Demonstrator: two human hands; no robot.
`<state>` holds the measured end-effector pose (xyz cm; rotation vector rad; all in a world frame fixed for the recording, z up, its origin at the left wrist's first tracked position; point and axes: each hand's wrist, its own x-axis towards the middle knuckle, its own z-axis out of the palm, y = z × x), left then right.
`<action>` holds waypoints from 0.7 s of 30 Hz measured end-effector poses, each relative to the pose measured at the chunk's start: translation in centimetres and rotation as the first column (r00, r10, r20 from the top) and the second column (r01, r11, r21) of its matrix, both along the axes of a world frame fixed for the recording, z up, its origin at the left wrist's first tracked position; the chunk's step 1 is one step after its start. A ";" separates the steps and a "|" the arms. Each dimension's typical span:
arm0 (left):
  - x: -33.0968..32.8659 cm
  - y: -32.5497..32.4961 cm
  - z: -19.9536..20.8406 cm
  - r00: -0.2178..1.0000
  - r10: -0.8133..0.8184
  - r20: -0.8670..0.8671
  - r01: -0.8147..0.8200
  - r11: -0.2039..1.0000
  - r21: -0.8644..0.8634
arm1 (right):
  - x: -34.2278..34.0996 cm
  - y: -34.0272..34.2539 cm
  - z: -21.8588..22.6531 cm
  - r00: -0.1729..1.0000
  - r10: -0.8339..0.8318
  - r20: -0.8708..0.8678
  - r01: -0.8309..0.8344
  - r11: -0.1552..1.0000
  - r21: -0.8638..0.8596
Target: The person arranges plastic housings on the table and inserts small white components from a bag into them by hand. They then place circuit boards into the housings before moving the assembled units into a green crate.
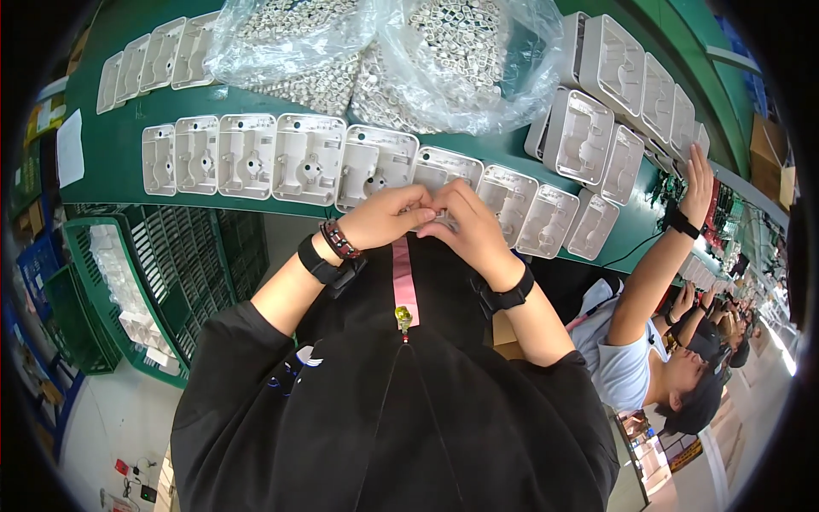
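Observation:
Close together at the table's front edge, my left hand (386,217) and my right hand (468,225) meet at the fingertips, both closed in a pinch. Whatever lies between the fingers is too small and covered to name. Just beyond them stands a row of light grey plastic housings (309,160), open side up, with round holes and moulded ribs inside. One housing (378,167) sits right behind my left hand, and another (450,164) is partly covered by my right hand.
Clear plastic bags (465,64) of small whitish parts lie at the back of the green table (247,101). More housings (583,136) are stacked at right, where a co-worker's arm (653,247) reaches in. A green crate (141,299) stands at lower left.

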<state>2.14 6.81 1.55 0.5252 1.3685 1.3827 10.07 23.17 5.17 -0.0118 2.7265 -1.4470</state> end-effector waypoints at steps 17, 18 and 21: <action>1.3 0.3 0.5 0.599 -0.168 -0.783 -0.345 0.828 -0.442 | -7.9 5.0 -3.2 0.821 0.540 -0.186 -0.387 0.765 0.514; 1.4 0.4 0.4 0.589 -0.195 -0.784 -0.340 0.820 -0.460 | -7.9 4.9 -3.4 0.819 0.542 -0.187 -0.389 0.765 0.513; 1.7 0.3 0.1 0.596 -0.182 -0.782 -0.360 0.810 -0.463 | -8.3 4.2 -4.3 0.756 0.651 -0.073 -0.482 0.629 0.610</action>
